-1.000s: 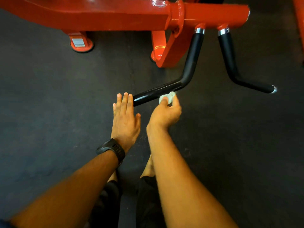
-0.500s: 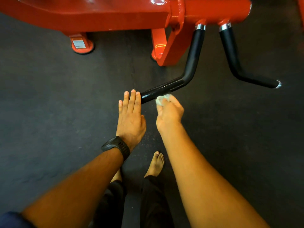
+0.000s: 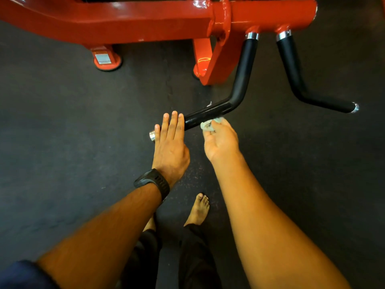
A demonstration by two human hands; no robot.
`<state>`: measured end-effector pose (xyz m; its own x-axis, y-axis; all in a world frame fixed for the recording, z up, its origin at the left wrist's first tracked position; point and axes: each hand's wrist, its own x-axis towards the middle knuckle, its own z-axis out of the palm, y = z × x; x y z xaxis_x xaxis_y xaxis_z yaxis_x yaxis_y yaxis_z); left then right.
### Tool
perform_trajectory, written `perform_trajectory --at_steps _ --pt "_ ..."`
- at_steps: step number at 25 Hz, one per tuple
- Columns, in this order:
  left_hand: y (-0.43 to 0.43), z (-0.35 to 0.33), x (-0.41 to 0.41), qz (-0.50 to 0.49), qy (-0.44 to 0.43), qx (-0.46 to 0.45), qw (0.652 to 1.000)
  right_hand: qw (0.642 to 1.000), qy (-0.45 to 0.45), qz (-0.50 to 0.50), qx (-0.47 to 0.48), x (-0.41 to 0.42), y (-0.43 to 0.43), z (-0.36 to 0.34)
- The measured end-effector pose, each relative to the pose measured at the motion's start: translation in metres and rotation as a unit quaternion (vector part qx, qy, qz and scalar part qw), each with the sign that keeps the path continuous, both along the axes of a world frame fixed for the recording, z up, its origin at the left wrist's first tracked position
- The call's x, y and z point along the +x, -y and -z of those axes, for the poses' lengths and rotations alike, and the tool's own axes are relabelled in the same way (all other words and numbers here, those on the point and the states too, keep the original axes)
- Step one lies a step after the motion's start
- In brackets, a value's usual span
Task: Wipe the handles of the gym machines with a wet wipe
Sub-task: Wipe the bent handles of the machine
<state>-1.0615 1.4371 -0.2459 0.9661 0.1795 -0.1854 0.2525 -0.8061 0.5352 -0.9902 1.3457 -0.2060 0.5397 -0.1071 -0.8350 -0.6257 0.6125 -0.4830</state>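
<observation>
I saw the glossy black handle, a bent round tube, its long axis running from the elbow down-left to a chrome cap. Beside that cap the left hand lay across it, fingers straight and released. The right hand pinched the crumpled white wet wipe against the handle's near side.

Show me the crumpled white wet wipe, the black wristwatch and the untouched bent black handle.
crumpled white wet wipe [image 3: 205,125]: head view, its visible bunched edge.
black wristwatch [image 3: 152,180]: head view, strap's middle.
untouched bent black handle [image 3: 326,102]: head view, lower straight grip.
</observation>
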Motion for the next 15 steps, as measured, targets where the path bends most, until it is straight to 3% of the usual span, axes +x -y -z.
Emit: perform_trajectory --at_steps 2,4,6,7,8,9,10,13,14,15 --pt "0.000 -0.001 0.000 0.000 -0.002 0.001 1.000 1.000 0.000 -0.017 0.004 -0.003 0.000 -0.003" --pt "0.001 -0.001 0.000 -0.003 0.001 0.000 1.000 0.998 0.006 -0.025 -0.054 -0.002 0.004 -0.001" --pt "0.002 0.000 0.000 -0.006 0.004 0.000 1.000 0.973 0.086 0.001 -0.215 0.002 0.005 -0.002" --pt "0.002 0.002 0.000 -0.006 0.006 0.000 1.000 0.942 0.116 0.010 -0.315 0.004 0.003 -0.004" --pt "0.002 0.003 0.000 -0.006 0.007 0.000 1.000 0.892 0.163 -0.009 -0.421 0.001 0.001 -0.006" --pt "0.002 0.003 0.000 -0.007 0.008 -0.001 1.000 0.814 0.225 -0.070 -0.532 -0.008 -0.004 -0.006" --pt "0.002 0.003 0.000 -0.008 0.008 -0.004 1.000 0.727 0.328 -0.149 -0.584 -0.016 -0.008 -0.001" --pt "0.001 0.000 -0.001 -0.001 0.007 -0.015 1.000 0.470 0.476 -0.406 -0.622 -0.006 0.018 0.023" --pt "0.000 0.000 -0.001 0.005 0.008 -0.016 1.000 0.412 0.482 -0.438 -0.637 0.004 0.031 0.026" --pt "-0.001 0.000 -0.001 0.008 0.010 -0.015 1.000 0.388 0.473 -0.445 -0.654 0.013 0.041 0.025"
